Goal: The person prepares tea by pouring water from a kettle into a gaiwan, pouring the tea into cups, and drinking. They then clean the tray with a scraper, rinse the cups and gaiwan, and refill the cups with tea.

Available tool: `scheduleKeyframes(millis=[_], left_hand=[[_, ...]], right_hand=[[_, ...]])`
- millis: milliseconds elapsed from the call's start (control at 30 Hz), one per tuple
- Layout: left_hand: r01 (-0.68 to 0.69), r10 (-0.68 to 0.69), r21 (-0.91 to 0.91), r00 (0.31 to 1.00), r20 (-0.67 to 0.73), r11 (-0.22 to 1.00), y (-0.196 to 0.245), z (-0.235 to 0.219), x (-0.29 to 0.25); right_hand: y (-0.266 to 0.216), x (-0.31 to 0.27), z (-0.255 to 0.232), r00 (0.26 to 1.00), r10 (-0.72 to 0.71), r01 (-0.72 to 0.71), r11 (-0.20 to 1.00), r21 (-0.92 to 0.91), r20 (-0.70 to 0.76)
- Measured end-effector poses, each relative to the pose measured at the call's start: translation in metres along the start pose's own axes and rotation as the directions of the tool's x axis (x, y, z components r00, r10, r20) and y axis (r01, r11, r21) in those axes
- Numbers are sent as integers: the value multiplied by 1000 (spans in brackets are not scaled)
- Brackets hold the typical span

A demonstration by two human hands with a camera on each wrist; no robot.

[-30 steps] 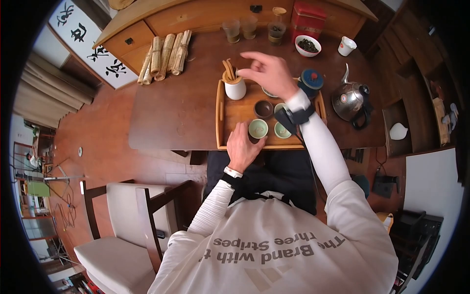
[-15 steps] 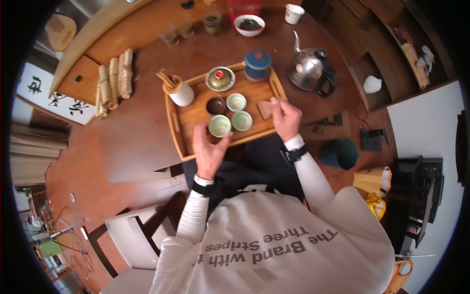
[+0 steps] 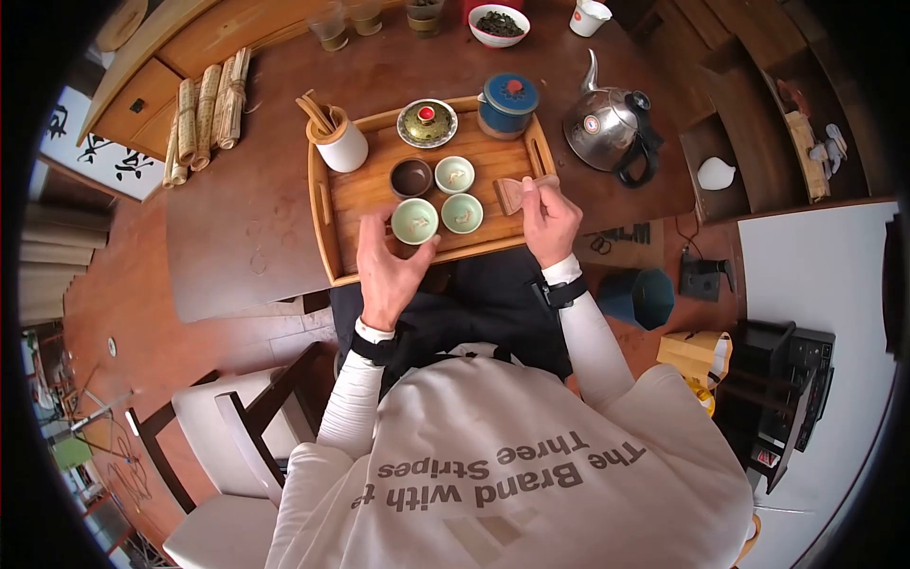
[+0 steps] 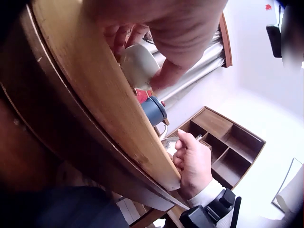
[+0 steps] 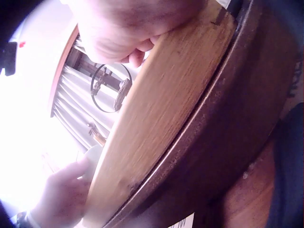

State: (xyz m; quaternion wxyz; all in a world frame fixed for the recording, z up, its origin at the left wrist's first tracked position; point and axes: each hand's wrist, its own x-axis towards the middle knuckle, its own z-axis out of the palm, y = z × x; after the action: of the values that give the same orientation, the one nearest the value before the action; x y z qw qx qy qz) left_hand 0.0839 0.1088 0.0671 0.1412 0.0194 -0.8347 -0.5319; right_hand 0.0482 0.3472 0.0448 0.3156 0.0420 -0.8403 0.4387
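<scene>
My left hand (image 3: 387,270) holds a pale green teacup (image 3: 414,221) at the tray's near left, thumb on one side and fingers on the other; the left wrist view shows this teacup (image 4: 138,66) in its grip. At the near right, my right hand (image 3: 552,226) has thumb and fingertips together on a flat, flared brown piece (image 3: 510,195), partly hidden by the fingers. Between the hands are two more green teacups (image 3: 462,213) and a dark brown cup (image 3: 410,177). All are on the wooden tray (image 3: 355,175).
Further back on the tray are a white tool holder (image 3: 343,150), a lidded bowl (image 3: 427,123) and a blue lidded pot (image 3: 507,106). A steel kettle (image 3: 607,128) stands to the right. Bamboo scrolls (image 3: 204,119), glasses and a bowl of leaves (image 3: 500,26) lie beyond.
My right hand has come back from above the tray's far side to its near right, onto the brown piece. The left hand has stayed at the teacup. The head view has shifted.
</scene>
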Motion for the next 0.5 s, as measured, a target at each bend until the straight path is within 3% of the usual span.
scheduleKeyframes(millis=[67, 433, 500], left_hand=[[-198, 189, 122, 979, 81, 973, 7, -1, -1], [-68, 68, 128, 998, 4, 989, 9, -6, 1], [53, -53, 71, 999, -2, 996, 8, -11, 5]], right_hand=[[2, 0, 2, 1000, 0, 0, 1000, -4, 2], [2, -1, -1, 999, -10, 11, 999, -50, 34], [3, -1, 0, 1000, -18, 19, 999, -40, 24]])
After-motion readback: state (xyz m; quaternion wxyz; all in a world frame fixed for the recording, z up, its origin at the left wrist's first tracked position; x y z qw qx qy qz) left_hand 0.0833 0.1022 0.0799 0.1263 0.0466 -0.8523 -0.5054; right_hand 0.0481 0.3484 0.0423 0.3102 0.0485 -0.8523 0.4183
